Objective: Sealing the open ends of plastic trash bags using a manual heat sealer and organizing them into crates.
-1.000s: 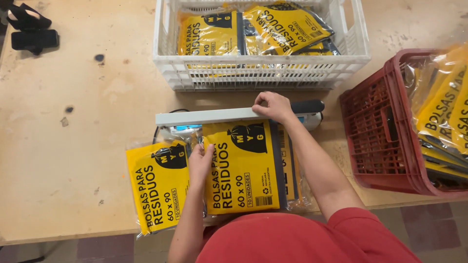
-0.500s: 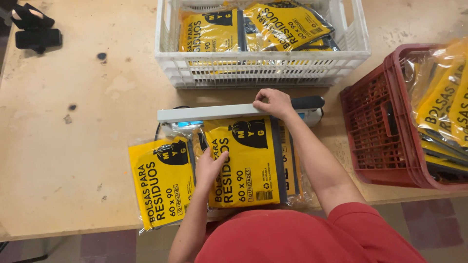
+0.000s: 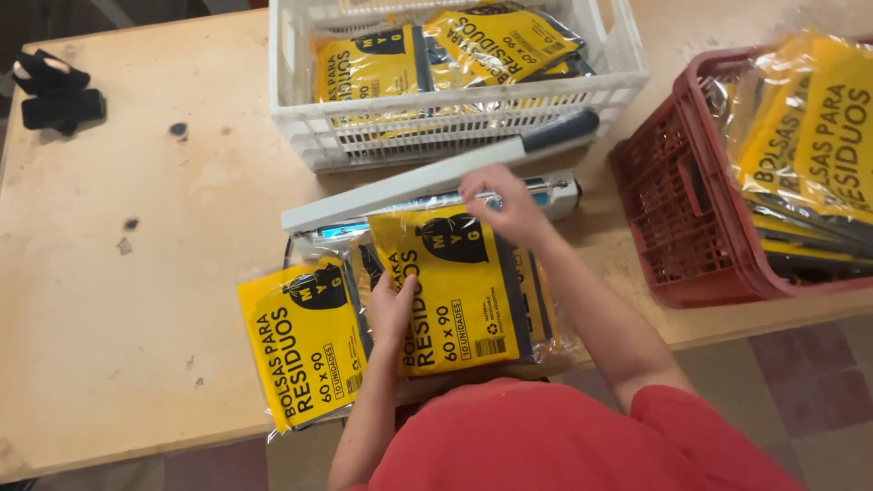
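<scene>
The left hand [image 3: 393, 307] lies flat on the yellow plastic bag packet [image 3: 450, 286] at the counter's [image 3: 164, 273] near edge; the right hand [image 3: 505, 202] grips the white sealer arm [image 3: 427, 177], raised. Keep the packet's mouth square under the arm.

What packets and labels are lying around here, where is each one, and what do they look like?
Packet under the hands: flat clear bag, yellow-and-black label, at the sealer; left hand rests on it, right hand at its top.
Packet beside it: same look, near the table's front edge.
Packets in the white crate: yellow-black, stacked behind the sealer.
Packets in the red crate: same kind, piled at far right.
</scene>
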